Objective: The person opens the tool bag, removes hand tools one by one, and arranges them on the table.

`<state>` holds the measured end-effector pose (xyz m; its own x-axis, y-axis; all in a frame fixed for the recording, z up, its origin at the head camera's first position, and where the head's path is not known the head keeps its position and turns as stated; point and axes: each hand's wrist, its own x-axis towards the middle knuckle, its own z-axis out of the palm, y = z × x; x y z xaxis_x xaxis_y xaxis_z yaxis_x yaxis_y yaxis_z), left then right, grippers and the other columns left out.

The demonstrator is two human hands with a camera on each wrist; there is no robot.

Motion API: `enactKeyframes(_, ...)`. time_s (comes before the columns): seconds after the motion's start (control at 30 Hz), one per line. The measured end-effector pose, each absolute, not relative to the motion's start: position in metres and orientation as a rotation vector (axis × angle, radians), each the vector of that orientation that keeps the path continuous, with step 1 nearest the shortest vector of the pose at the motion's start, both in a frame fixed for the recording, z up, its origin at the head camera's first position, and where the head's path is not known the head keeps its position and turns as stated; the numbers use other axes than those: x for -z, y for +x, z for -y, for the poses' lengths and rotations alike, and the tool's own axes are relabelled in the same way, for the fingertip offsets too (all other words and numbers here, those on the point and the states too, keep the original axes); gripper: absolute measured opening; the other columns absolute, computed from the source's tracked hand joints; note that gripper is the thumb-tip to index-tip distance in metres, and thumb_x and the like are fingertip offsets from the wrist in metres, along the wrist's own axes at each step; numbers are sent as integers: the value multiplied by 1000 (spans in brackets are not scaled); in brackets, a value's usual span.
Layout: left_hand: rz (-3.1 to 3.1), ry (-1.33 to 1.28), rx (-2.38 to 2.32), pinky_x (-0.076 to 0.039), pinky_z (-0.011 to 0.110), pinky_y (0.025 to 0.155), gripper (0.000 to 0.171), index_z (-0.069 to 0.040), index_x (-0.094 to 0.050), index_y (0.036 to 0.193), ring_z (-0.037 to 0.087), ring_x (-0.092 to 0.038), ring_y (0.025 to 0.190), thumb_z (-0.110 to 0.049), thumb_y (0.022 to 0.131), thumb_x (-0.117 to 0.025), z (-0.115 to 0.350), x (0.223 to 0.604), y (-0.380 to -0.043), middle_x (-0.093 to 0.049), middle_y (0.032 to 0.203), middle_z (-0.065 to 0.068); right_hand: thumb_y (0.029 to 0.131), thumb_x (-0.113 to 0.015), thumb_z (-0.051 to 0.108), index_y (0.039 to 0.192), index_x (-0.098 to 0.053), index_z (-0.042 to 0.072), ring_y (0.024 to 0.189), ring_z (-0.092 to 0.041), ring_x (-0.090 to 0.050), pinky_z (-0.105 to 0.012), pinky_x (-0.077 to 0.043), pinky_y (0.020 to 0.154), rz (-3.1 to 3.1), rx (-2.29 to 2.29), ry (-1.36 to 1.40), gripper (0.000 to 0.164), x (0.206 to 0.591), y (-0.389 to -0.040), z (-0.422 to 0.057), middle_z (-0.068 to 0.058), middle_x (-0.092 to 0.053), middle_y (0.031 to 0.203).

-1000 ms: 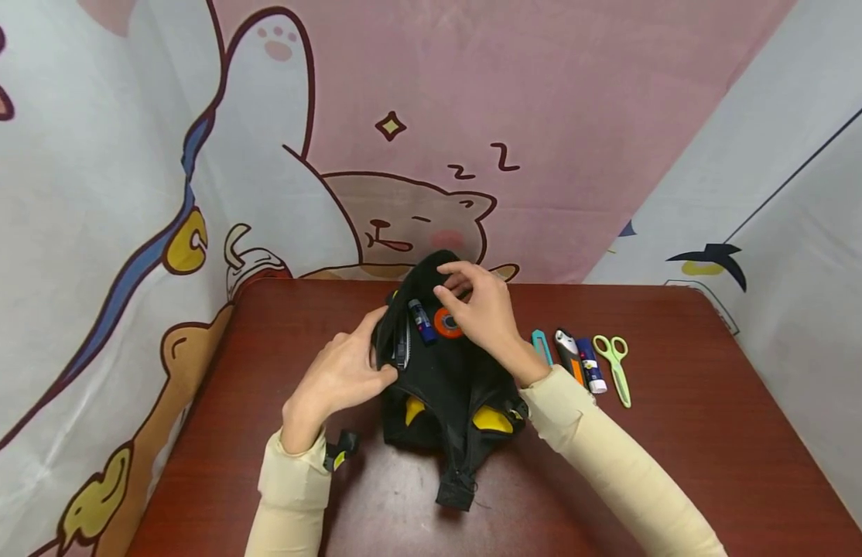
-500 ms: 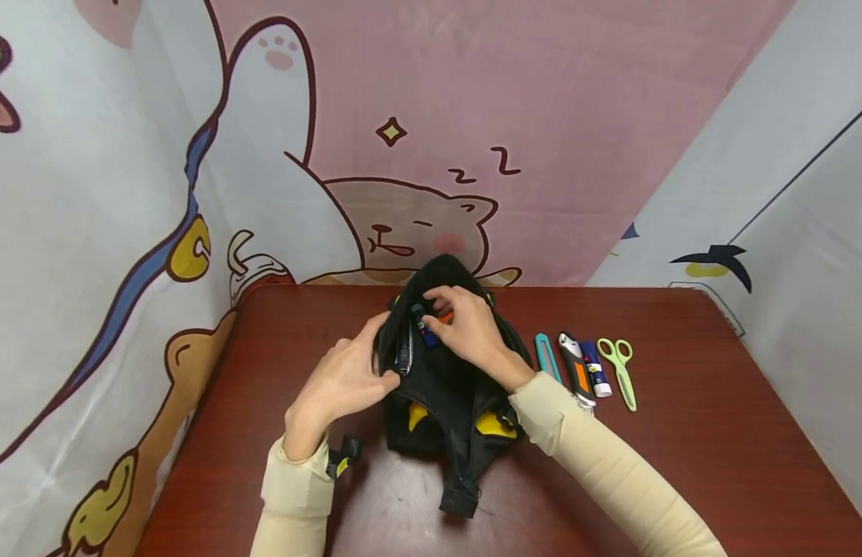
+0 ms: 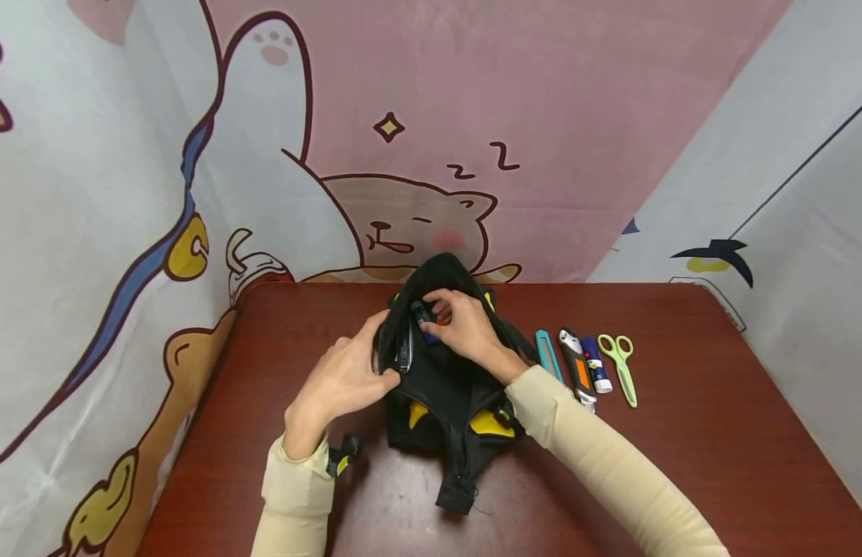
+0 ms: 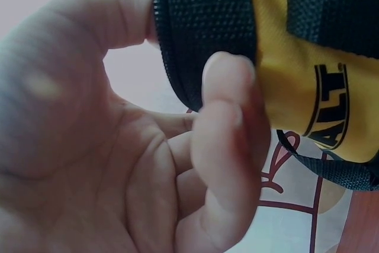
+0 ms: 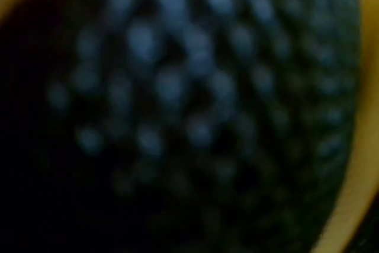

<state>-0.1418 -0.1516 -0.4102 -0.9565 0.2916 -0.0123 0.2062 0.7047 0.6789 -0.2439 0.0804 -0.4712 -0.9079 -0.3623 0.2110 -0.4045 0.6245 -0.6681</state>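
Note:
A small black and yellow bag [image 3: 438, 410] stands on the table with its top gaping. My left hand [image 3: 340, 375] grips the left side of its opening, thumb on one side and fingers on the other; in the left wrist view the fingers lie against the zipped black edge [image 4: 204, 25]. My right hand [image 3: 462, 329] is inside the opening, fingers bent, thumb overlapping a dark blue glue stick [image 3: 431, 338]. Something orange [image 3: 442, 318] shows between these fingers; I cannot tell whether they hold it. A dark woven surface [image 5: 195, 75] fills the right wrist view, blurred.
Right of the bag lie a teal cutter [image 3: 546, 352], a grey and orange utility knife [image 3: 579, 367], a blue and white glue stick [image 3: 596, 363] and light green scissors [image 3: 620, 363]. A printed cloth [image 3: 577, 116] hangs behind the table [image 3: 696, 433]. A black strap [image 3: 455, 495] trails in front of the bag.
My right hand has moved down and slightly left, from above the orange round thing into the bag, and now partly covers it and the glue stick. The left hand keeps its grip.

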Motion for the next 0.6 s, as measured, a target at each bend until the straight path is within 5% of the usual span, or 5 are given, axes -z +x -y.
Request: enactKeyframes(0.6,-2771,420,-1084,-41,36,56,90,-17,-36,172,15,-52,54,-14,91,-75,153,411,-141,-54,66,-3,92,-91,8,141,-69,-1,101,-32,-69,-48,-59,92,2847,-1280,634,54,502,-260,-75,-20,-69,118)
